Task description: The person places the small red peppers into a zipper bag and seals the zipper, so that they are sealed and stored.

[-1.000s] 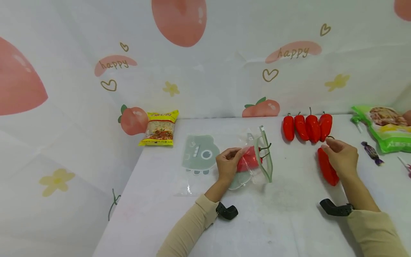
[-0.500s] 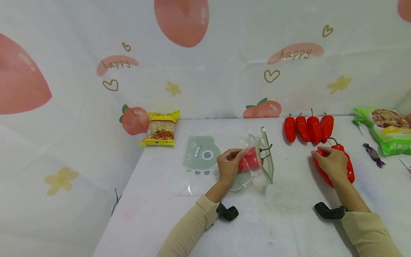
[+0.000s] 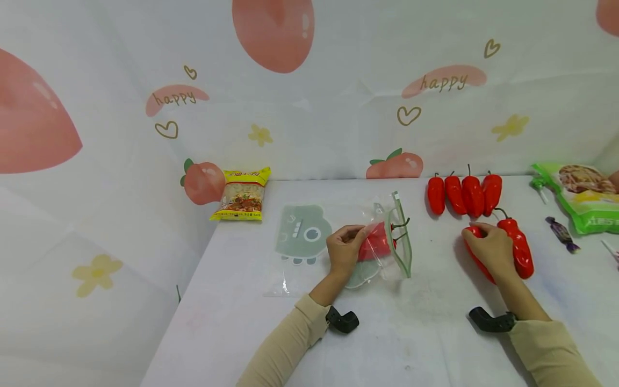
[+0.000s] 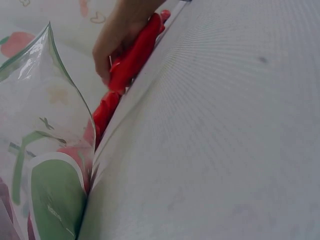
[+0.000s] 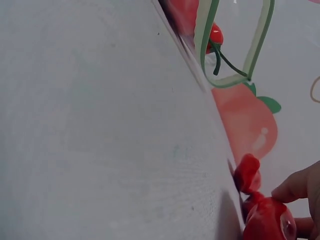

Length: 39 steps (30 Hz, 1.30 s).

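Observation:
My left hand (image 3: 344, 247) pinches a clear zip bag (image 4: 37, 95) with a green cartoon print and a green zip edge. The bag lies on its side, its mouth held apart and facing right. Inside are red chili peppers (image 3: 374, 242), with two stems showing at the mouth. To the right, my right hand (image 3: 492, 250) grips a red chili pepper (image 4: 136, 55) between thumb and fingers, partly covering it. Another red pepper (image 3: 518, 250) lies just right of that hand. In the right wrist view, the gripped pepper (image 5: 270, 220) shows at the lower right corner.
Several red peppers (image 3: 464, 194) stand in a row at the table's back edge. A yellow noodle packet (image 3: 242, 196) is at the back left. On the right are a green packet (image 3: 587, 199), a green lollipop (image 3: 538, 185) and a purple-wrapped candy (image 3: 562, 235).
My right hand has moved left and down onto the left pepper and taken hold of it, shifting it slightly left. The pepper beside it has come into view. The left hand and bag stay put.

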Available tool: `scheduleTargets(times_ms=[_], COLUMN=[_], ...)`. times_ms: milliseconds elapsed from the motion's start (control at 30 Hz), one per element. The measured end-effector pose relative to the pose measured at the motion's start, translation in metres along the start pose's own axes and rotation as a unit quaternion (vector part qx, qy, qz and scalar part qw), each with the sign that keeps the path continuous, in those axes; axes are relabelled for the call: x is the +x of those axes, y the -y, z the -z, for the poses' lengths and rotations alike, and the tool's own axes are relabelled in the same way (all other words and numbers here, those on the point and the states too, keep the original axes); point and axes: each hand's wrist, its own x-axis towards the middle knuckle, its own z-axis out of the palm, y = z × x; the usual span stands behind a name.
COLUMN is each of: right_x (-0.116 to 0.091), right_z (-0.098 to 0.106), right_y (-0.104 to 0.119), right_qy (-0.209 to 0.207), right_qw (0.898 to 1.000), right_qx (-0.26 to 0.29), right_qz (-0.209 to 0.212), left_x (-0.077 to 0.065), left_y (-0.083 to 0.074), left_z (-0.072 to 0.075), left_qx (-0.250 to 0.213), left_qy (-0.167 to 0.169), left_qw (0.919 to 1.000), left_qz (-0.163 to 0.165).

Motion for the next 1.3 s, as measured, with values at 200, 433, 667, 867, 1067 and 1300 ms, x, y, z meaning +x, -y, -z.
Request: scheduleTargets(times_ms=[200, 433, 667, 867, 1067, 1300], right_x=[0.001, 0.001, 0.007, 0.012, 0.02, 0.023], right_z=[-0.001, 0.004, 0.009, -0.007, -0.03, -0.061], right_y=[-0.001, 0.005, 0.023, 0.05, 0.071, 0.081], right_qy=[-0.005, -0.05, -0.078, -0.088, -0.111, -0.119], right_qw=[1.0, 0.994, 0.959, 0.873, 0.839, 0.823], right_qx=[0.015, 0.086, 0.249, 0.459, 0.51, 0.532], right_qz=[-0.002, -0.048, -0.11, -0.141, -0.156, -0.161], left_x=[-0.001, 0.0, 0.002, 0.001, -0.001, -0.002], left_y=[0.0, 0.0, -0.002, -0.001, -0.001, -0.003], left_z=[0.0, -0.001, 0.0, 0.0, -0.001, -0.001], left_qx=[0.004, 0.007, 0.013, 0.007, 0.002, 0.007], left_qy=[0.001, 0.004, -0.002, 0.001, 0.009, 0.008], left_qw=[1.0, 1.0, 0.9999, 0.9999, 0.9999, 0.9999], left_qz=[0.003, 0.001, -0.001, 0.008, -0.01, 0.005])
